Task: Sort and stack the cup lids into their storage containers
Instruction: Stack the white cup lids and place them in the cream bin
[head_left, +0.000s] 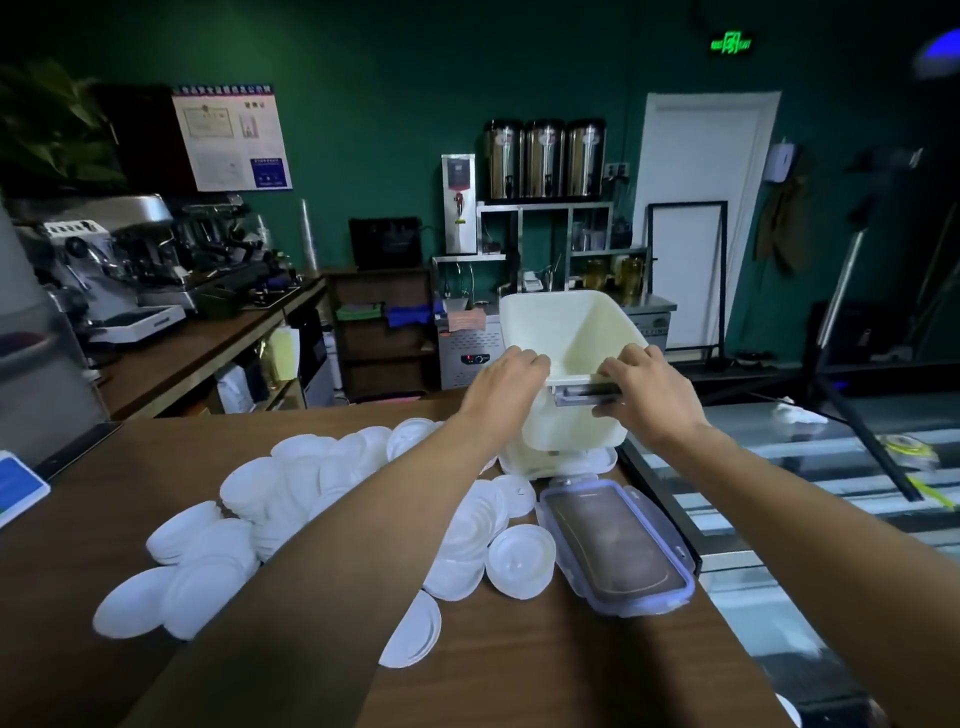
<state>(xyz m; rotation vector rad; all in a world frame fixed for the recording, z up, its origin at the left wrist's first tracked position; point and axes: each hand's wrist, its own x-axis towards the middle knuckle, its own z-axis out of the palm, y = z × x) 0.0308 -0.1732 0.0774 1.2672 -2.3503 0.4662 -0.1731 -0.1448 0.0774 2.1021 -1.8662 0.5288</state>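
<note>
Left hand and right hand grip the white container's near rim.

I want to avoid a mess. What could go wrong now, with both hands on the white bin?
The white plastic storage bin is gripped only at its near rim by the left hand and right hand; it might slip. Loose white round cup lids are heaped beside it on the brown wooden counter, so the bin could knock some off.
</note>
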